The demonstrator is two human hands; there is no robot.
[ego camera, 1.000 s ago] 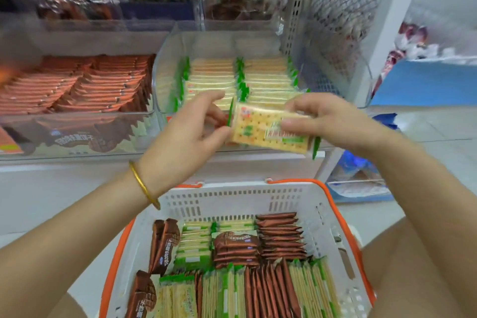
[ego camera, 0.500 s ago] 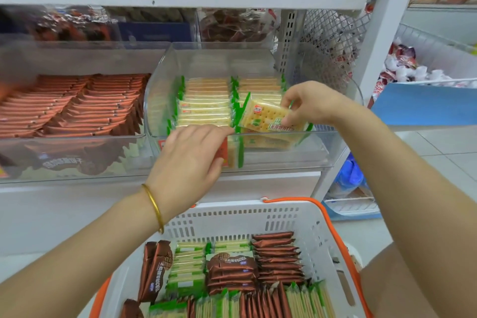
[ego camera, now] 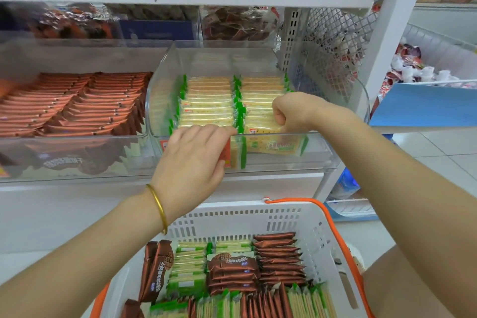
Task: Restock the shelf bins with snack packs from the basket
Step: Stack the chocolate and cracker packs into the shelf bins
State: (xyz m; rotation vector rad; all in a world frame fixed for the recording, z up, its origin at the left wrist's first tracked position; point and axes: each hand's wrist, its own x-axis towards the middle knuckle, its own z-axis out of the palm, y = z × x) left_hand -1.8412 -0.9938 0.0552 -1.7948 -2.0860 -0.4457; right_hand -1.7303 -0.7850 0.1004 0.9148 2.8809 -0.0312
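The left hand (ego camera: 192,160) rests its fingers, close together and nearly straight, over the front lip of the clear bin (ego camera: 284,162). To its right, the right hand (ego camera: 294,111) pinches with curled fingers the top edge of a green-and-yellow cracker pack (ego camera: 260,127) at the front of the bin's right row. The pack looks light, slick-filmed and brittle inside — best held lightly by its long edges, not squeezed.

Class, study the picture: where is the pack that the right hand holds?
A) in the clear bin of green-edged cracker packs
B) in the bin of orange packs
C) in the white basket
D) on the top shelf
A: the right hand pinches a green-edged cracker pack at the front of the clear bin, in its right row.
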